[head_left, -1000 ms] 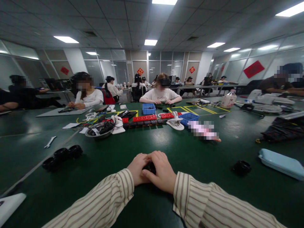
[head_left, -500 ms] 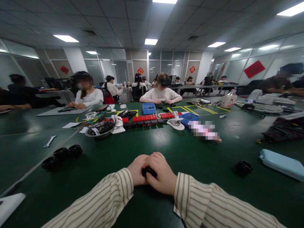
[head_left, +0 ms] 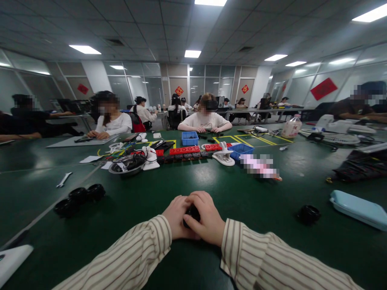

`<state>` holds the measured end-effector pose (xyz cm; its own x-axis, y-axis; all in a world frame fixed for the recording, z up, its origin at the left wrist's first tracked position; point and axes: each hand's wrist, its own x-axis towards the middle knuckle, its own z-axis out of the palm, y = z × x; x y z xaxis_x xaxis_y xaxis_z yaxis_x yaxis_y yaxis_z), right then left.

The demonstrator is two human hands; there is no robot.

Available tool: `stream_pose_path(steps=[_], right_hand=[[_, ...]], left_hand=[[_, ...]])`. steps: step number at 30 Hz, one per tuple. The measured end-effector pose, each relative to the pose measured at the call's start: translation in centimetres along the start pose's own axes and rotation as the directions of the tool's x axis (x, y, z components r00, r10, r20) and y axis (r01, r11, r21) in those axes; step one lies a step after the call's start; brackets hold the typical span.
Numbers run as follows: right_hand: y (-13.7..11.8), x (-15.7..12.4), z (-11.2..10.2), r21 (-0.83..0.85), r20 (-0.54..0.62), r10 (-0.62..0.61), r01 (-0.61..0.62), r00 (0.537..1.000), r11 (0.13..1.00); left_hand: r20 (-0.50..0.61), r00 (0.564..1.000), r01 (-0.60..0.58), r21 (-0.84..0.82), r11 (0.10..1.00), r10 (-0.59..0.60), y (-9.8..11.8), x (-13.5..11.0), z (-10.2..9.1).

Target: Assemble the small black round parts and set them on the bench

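Observation:
Close in front of me, both hands are wrapped round one glossy black round part (head_left: 193, 212), largely hidden by my fingers. My left hand (head_left: 177, 215) grips it from the left side. Over its top and right side curls my right hand (head_left: 207, 215), the thumb lying across the front. Out to the left on the green table (head_left: 136, 201) stand several black round hollow parts (head_left: 78, 195) in a row. A similar single black part (head_left: 308, 214) lies off to the right.
A wrench (head_left: 64, 179) lies at left, a light blue case (head_left: 359, 208) at right. Across the middle are a metal bowl (head_left: 125, 171) of cables, red power strips (head_left: 184, 150), a white clip stand (head_left: 224, 155) and a blue basket (head_left: 241, 150). A person (head_left: 205, 119) sits opposite.
My right hand has shifted slightly over the black part, its thumb now higher. More of the part shows between my hands. The things around on the table stay where they were.

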<state>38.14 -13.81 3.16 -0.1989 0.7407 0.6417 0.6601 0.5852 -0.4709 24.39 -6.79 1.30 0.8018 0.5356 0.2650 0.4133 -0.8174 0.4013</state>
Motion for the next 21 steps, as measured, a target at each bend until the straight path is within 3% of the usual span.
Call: stream_pose_path(steps=[9,12,17,21], right_hand=[[0.1,0.1,0.2,-0.167,0.056,0.134,-0.123,0.989,0.978],[0.2,0.1,0.2,-0.101,0.071,0.065,-0.057,0.995,0.993],[0.0,0.0,0.1,0.106,0.084,-0.149,0.14,0.985,0.984],[-0.2,-0.1,-0.2,0.141,0.077,-0.164,0.152,0.983,0.978]], left_hand=[[-0.052,0.998,-0.023,-0.03,0.999,0.021,-0.5,0.2,0.0],[-0.038,0.999,-0.019,-0.095,0.995,0.015,-0.9,0.3,-0.1],[0.066,0.996,-0.045,-0.23,0.972,0.061,-1.6,0.3,-0.4],[0.059,0.996,-0.057,-0.181,0.982,0.069,-1.6,0.1,-0.3]])
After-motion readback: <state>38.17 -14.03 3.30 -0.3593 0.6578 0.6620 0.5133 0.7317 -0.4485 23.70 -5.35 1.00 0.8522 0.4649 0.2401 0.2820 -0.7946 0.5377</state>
